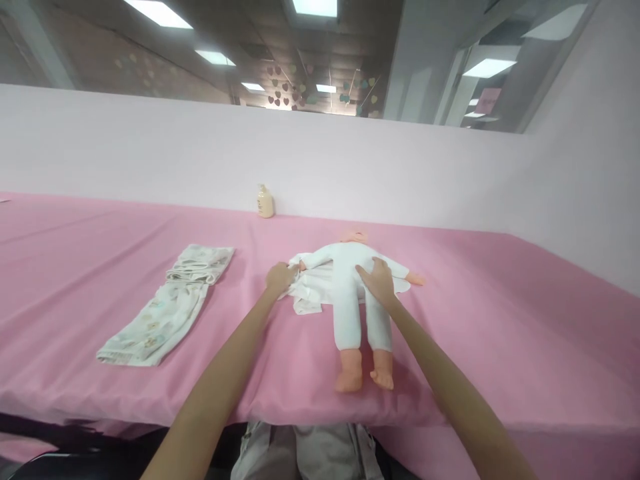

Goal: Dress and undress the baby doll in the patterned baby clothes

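A baby doll (350, 293) in a white one-piece suit lies on its back on the pink table (500, 320), bare feet toward me. Under its upper body lies a loose white garment (313, 287). My left hand (280, 277) is closed on the left edge of that white garment, beside the doll's arm. My right hand (377, 280) rests flat on the doll's hip and belly, fingers spread.
A folded patterned cloth (165, 313) lies on the table to the left of the doll. A small cream pump bottle (265, 202) stands at the back against the pale partition wall (150, 153). The table's front edge runs just before my body.
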Demonstrator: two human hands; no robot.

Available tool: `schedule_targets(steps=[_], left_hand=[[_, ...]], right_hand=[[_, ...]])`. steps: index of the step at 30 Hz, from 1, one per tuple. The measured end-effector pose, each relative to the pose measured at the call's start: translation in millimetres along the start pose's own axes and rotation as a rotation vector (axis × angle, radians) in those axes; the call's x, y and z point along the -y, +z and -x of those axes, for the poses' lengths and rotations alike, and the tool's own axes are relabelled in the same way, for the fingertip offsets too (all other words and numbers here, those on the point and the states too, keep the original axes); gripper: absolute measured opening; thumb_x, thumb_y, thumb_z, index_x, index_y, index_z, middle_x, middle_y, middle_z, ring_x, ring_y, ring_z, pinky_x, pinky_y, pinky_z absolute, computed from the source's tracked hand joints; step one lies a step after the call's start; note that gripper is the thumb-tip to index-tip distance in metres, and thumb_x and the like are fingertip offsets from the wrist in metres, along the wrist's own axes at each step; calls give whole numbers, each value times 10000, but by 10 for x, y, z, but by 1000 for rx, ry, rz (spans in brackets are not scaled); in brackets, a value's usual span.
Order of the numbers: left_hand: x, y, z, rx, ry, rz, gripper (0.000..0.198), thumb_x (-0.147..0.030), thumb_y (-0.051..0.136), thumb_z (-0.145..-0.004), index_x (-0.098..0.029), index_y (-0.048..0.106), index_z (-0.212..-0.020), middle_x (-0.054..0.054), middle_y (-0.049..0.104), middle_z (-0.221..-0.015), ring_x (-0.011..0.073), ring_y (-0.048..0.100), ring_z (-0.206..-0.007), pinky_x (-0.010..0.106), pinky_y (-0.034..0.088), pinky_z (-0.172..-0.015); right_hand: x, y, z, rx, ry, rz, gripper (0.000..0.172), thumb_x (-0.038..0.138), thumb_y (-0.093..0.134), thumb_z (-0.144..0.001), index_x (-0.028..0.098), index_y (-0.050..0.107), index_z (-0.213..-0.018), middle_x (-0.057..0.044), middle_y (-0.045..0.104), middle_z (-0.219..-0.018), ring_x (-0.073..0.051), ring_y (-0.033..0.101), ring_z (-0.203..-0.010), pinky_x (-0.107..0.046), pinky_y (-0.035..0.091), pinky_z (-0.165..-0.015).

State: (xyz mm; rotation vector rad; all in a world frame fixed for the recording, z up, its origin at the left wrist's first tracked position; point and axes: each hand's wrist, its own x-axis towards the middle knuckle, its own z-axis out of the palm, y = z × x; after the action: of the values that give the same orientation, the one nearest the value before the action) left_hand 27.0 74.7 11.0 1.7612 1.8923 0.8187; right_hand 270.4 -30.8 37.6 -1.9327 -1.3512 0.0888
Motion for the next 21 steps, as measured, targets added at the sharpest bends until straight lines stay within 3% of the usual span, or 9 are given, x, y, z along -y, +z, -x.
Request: schedule_targets(steps=[2, 6, 8, 11, 15, 21], left_hand=[[22, -41, -18, 16, 14, 7, 297, -448, 496, -730, -181, 555, -612, 97, 626, -643, 242, 604, -644, 292, 362, -571], [38, -60, -43, -45, 60, 78, 324, -414, 445, -768, -185, 473, -540, 21, 505, -508, 159, 505, -522, 254, 284, -509], [5, -45, -60, -82, 88, 96, 340, -414, 433, -784, -183, 443, -535, 6, 461, -492, 146, 474, -527, 249, 259, -508], [-118, -24, -125, -134, 118, 116, 346, -386, 425, -799, -182, 405, -521, 1, 408, -489, 143, 446, -554, 249, 230, -517], [-391, -18, -267, -120, 118, 185, 328, -311, 472, -774, -179, 376, -490, 2, 380, -491, 142, 434, -569, 251, 237, -529], [-949, 62, -364, -80, 57, 459, 211, -277, 445, -806, -165, 467, -629, 28, 510, -647, 159, 497, -659, 262, 353, -594]], right_hand=[[-183, -70, 98, 47, 197, -234, 709, 516, 594, -749, 89, 453, -1298, -187, 507, -1316, -302, 483, -1212, -424, 398, -1013], [-316, -117, 199, 292, 425, -729, 605, 487, 696, -674, 150, 569, -1160, -118, 639, -1151, -250, 634, -970, -356, 540, -802], [-316, -123, 201, 328, 488, -875, 586, 430, 745, -636, 169, 587, -1136, -99, 651, -1135, -235, 647, -921, -329, 561, -721], [-298, -128, 186, 296, 508, -954, 552, 361, 775, -600, 193, 611, -1100, -75, 661, -1111, -233, 649, -899, -317, 569, -666], [-259, -177, 207, 245, 481, -1000, 489, 322, 779, -592, 161, 640, -1032, -95, 677, -1058, -245, 651, -874, -320, 566, -657], [-152, -320, 321, 270, 370, -988, 441, 353, 760, -622, 195, 657, -1022, -96, 670, -1098, -279, 636, -946, -335, 565, -690]])
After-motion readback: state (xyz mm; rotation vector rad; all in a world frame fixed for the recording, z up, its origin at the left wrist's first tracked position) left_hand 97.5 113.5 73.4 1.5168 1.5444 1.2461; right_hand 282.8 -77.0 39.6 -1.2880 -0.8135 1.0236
